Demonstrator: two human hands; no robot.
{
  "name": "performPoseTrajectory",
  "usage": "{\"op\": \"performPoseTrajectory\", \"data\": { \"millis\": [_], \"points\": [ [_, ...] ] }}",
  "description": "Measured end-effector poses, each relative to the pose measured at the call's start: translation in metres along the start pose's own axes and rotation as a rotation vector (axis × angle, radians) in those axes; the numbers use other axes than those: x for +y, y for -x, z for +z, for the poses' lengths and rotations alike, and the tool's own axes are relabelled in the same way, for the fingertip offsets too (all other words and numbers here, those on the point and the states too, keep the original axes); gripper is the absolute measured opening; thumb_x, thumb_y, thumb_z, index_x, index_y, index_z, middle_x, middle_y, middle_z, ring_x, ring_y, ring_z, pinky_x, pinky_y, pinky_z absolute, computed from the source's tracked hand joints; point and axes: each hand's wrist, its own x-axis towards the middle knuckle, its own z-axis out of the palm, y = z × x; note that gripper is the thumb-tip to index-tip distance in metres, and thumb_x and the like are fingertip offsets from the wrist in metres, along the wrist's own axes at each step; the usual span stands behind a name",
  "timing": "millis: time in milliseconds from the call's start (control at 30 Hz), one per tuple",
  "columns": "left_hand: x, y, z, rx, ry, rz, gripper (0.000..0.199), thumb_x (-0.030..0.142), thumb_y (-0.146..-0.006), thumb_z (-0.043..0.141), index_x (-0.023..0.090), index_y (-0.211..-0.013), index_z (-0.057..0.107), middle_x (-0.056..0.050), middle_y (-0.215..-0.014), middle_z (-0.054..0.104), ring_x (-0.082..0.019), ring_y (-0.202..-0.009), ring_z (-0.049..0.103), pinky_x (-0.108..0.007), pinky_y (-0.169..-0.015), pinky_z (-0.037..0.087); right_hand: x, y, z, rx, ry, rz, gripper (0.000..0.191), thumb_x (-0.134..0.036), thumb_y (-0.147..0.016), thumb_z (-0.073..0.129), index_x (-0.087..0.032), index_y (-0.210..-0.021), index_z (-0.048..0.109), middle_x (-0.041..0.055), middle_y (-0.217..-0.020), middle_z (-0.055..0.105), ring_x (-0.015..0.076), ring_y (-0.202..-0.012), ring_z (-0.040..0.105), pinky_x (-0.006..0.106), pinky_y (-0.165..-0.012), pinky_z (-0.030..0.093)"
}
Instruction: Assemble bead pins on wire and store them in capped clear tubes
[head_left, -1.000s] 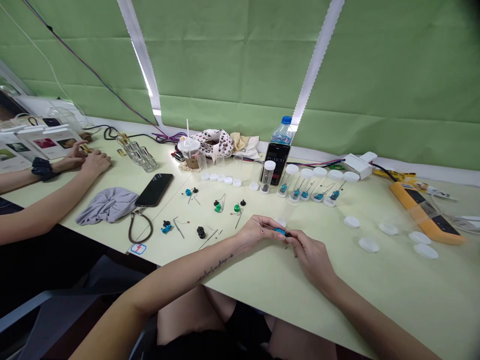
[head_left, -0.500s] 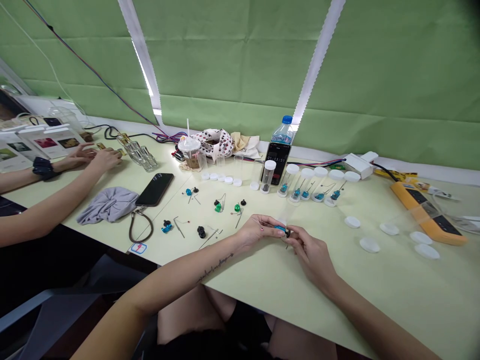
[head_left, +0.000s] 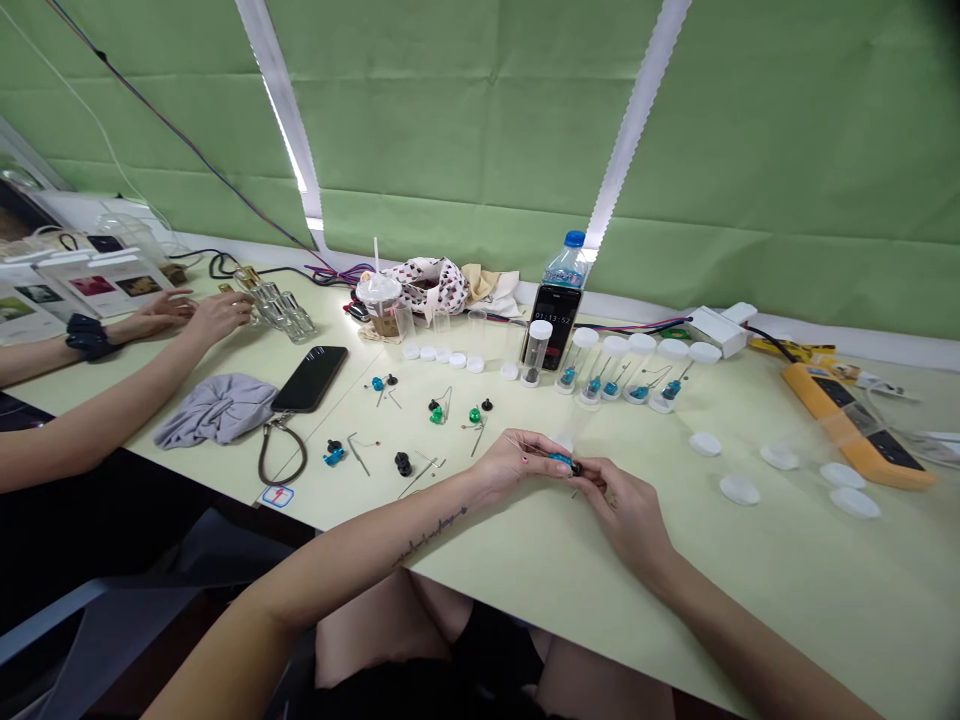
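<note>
While the left hand (head_left: 521,463) is clamping its fingers on a blue piece (head_left: 559,458) over the table (head_left: 787,560), the right hand (head_left: 624,508) is pinching a black piece (head_left: 576,468) beside it, and 6 white-capped tubes (head_left: 642,343) are standing beyond.

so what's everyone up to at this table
The person's left hand and right hand hold a small blue part and a black piece together above the table. Loose coloured parts lie to the left, near bent metal rods. Beyond, capped clear tubes stand in a row, five containing blue parts. Farther left, a co-worker's hand is by glass bottles.
</note>
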Motion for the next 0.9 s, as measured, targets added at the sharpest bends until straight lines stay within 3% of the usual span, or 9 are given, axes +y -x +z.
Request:
{"op": "performPoseTrajectory", "data": {
  "millis": [433,567,667,900],
  "points": [
    [0.0001,-0.0001,0.0000,0.002,-0.008,0.001,0.036,0.020,-0.051,0.082,0.009,-0.083,0.070,-0.009,-0.080,0.069,-0.015,-0.073,0.063,-0.033,-0.083,0.046,0.0043,-0.0012,0.0000,-0.073,0.015,0.004,0.029,-0.041,-0.093,0.038,-0.022,-0.094,0.059,-0.0002,-0.069,0.067,0.0137,-0.061,0.063,0.025,-0.059,0.048],
    [0.0013,0.0008,0.0011,-0.001,0.026,-0.012,0.038,0.020,-0.050,0.083,0.008,-0.083,0.070,-0.010,-0.080,0.069,-0.016,-0.073,0.064,-0.034,-0.084,0.046,0.0008,-0.0020,-0.0021,-0.073,-0.001,0.026,0.027,-0.042,-0.092,0.040,-0.022,-0.102,0.056,-0.0010,-0.071,0.067,0.0138,-0.062,0.063,0.026,-0.060,0.048],
    [0.0033,0.0020,0.0025,0.002,0.054,-0.020,0.038,0.020,-0.049,0.083,0.008,-0.083,0.070,-0.009,-0.077,0.069,-0.016,-0.072,0.064,-0.035,-0.084,0.046,-0.0007,-0.0013,-0.0018,-0.051,-0.032,0.036,0.028,-0.042,-0.090,0.045,-0.023,-0.109,0.052,-0.0016,-0.073,0.067,0.0132,-0.061,0.062,0.026,-0.060,0.049],
    [0.0027,0.0015,0.0034,-0.013,0.054,-0.009,0.038,0.021,-0.050,0.083,0.008,-0.082,0.070,-0.011,-0.082,0.070,-0.018,-0.076,0.065,-0.037,-0.086,0.046,0.0035,0.0025,0.0021,0.038,-0.018,-0.007,0.023,-0.037,-0.089,0.048,-0.022,-0.105,0.055,0.0009,-0.082,0.069,0.0135,-0.068,0.064,0.025,-0.063,0.050]
  ]
}}
